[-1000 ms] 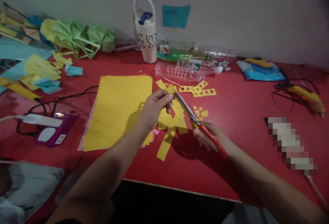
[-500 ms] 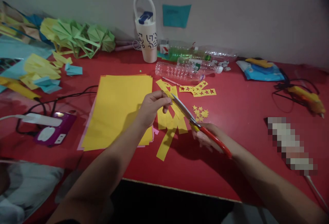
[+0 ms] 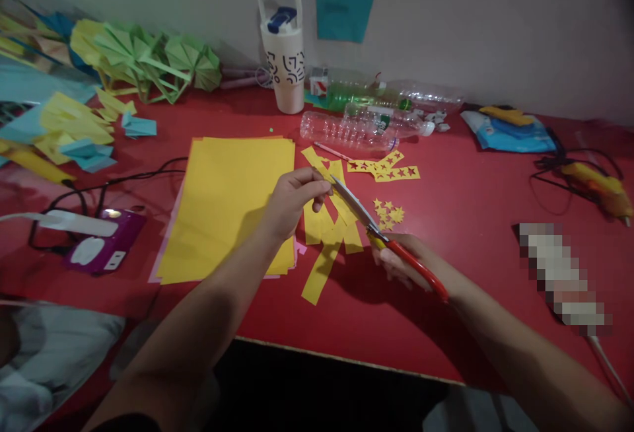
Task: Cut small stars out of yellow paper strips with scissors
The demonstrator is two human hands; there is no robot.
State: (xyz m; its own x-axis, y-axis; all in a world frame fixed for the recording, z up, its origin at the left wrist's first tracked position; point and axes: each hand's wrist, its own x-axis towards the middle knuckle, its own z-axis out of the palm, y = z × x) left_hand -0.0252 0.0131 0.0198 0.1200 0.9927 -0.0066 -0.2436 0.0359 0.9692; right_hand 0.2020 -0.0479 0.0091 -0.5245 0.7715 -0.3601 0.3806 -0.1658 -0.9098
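My left hand [image 3: 297, 201] is closed in a pinch above the yellow paper strips [image 3: 324, 267]; a small bit of yellow paper seems to be at its fingertips, too small to make out. Red-handled scissors [image 3: 413, 263] are in my right hand [image 3: 401, 260], their blade tips touching or very near my left fingertips. Small yellow stars [image 3: 389, 214] lie in a cluster beyond the scissors. Strips with star-shaped holes [image 3: 396, 172] rest behind them. To the left of the strips is a stack of yellow sheets [image 3: 228, 201].
Plastic bottles [image 3: 347, 131] and a white tumbler [image 3: 290, 69] stand or lie along the wall. A purple power strip [image 3: 106, 240] with cables is at the left, folded paper pieces [image 3: 79, 121] behind it. At the right are a yellow glue gun [image 3: 594, 184] and a blurred-out object [image 3: 559, 277].
The view has tilted slightly, so the background sits a little higher. Both hands and the scissors hold nearly the same pose.
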